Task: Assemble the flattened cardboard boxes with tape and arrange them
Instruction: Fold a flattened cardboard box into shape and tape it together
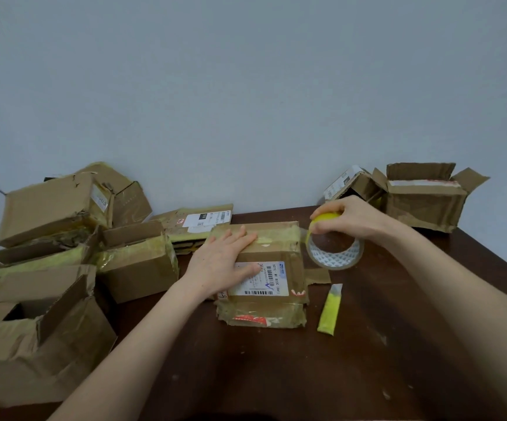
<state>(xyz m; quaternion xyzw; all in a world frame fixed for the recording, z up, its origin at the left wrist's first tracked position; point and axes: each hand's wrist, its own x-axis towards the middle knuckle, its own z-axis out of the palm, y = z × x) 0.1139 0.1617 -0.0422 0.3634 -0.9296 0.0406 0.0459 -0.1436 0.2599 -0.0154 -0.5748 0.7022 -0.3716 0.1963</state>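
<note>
**Head view: one box under the left hand, tape roll in the right**

Hidden or unclear: the fingers of the right hand point(349, 218) cover the top of the tape roll point(335, 253). A yellow patch shows beneath them, and it cannot be told whether it is the tape's end or a separate piece. The left hand point(224, 262) covers part of the shipping label, whose print is too small to read. The pile of boxes point(48, 238) outboard of the left hand runs off the frame edge.

Containers: the open box point(425, 202) beyond the right hand has its flaps raised and its inside is out of sight. The open box by the left forearm point(33, 329) shows only a dark gap.

Task item: the cardboard box point(264, 268) sits on the worktop point(276, 375) between the hands. It is closed, worn, and carries yellowed tape and a white label. The left hand lies flat on it with its fingers spread. The right hand grips the roll, which stands on edge just beside the box. A yellow strip point(330, 311) lies on the worktop nearer the person than the roll.
</note>
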